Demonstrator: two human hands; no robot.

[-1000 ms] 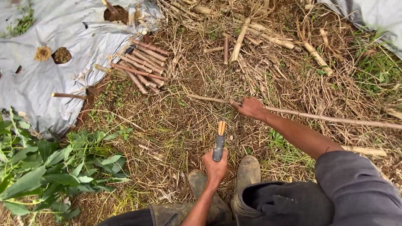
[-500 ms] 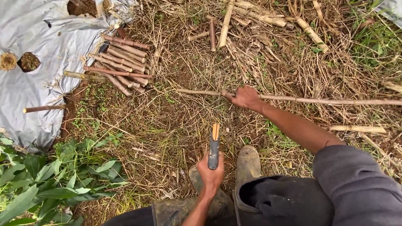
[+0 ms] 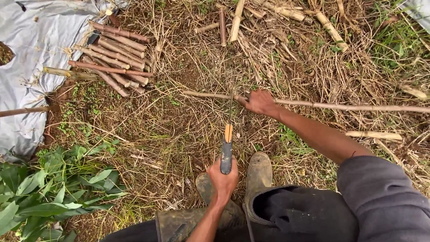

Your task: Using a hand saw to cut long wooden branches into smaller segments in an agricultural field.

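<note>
Gripped in the left hand [image 3: 223, 181] is a knife [image 3: 227, 150] with a dark grip and an orange collar; its thin blade is seen edge-on and points away from the body toward a long stick [image 3: 340, 106]. That hand is clenched around the handle, just above the two muddy rubber boots [image 3: 257, 172] planted on the straw-covered ground [image 3: 179, 134]. The right hand [image 3: 259, 102] is closed around the long stick near its left end, and the stick is pinned low against the ground, running off to the right edge of the view. The blade tip appears to meet the stick just left of the right hand's fingers, though the exact contact cannot be made out.

Farther out, a pile of cut stick pieces [image 3: 114, 56] is stacked at the edge of a grey plastic sheet [image 3: 31, 54] in the upper left. Thicker cut stalks [image 3: 286, 13] are scattered along the top, and leafy green plants [image 3: 49, 188] fill the lower left corner.

The main risk is judged to lie in how close the blade is to the holding fingers: a glancing stroke off the round, hard stick could carry the edge into them. The stick could also roll on the loose straw if it is gripped at one end only, and a stroke pulled back toward the body could reach the boots.
</note>
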